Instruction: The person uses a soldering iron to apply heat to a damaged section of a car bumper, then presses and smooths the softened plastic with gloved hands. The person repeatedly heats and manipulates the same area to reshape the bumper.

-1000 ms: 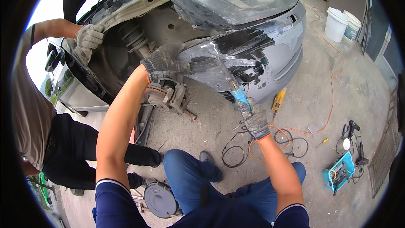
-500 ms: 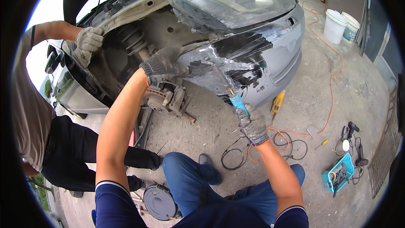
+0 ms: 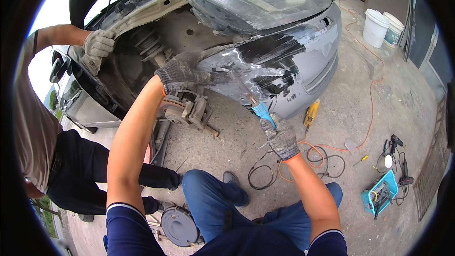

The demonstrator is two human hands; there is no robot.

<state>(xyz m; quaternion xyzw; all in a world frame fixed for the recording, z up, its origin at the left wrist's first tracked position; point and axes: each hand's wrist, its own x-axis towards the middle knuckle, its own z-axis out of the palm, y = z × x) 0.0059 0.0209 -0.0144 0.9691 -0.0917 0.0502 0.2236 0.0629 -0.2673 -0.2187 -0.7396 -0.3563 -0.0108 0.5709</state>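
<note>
In my right hand [image 3: 280, 138], gloved in dark grey knit, is a soldering iron [image 3: 261, 110] with a blue handle and a metal shaft. Its shaft points up and left to the scraped grey bumper [image 3: 318, 73], near a rough patch with black and whitish marks; I cannot tell whether the tip touches. My left hand [image 3: 182, 71], in a matching glove, is closed at the bumper's left end by the wheel arch, fingers pressed on the surface. Part of its grip is hidden. Above the bumper sits the headlight [image 3: 265, 0].
A co-worker's white-gloved hand [image 3: 98, 43] grips the fender edge at left. Under the arch, a brake disc [image 3: 176, 113] is exposed. On the floor lie a yellow tool [image 3: 311, 113], an orange cord [image 3: 372, 109], a black cable [image 3: 262, 178] and a turquoise tool basket [image 3: 366, 200]. Buckets [image 3: 377, 27] stand at right.
My right hand and the soldering iron have shifted slightly left and up along the bumper. My left hand stays at the bumper's end, and the co-worker's hand has hardly moved.
</note>
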